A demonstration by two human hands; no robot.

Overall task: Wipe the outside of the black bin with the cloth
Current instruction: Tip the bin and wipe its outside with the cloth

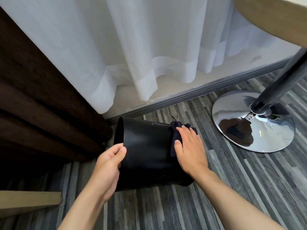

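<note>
The black bin (147, 151) lies tipped on its side on the striped floor, its open mouth facing left toward the dark curtain. My left hand (108, 170) grips the rim at the mouth, thumb on the outside wall. A dark cloth (176, 135) is pressed flat against the bin's wall near its base end by my right hand (191, 150), fingers spread over it. Most of the cloth is hidden under that hand.
A chrome round table base (254, 122) with its pole (282, 82) stands on the floor to the right. White sheer curtains (149, 47) hang behind, a dark brown curtain (38, 100) at left. A wooden edge (29, 200) sits at lower left.
</note>
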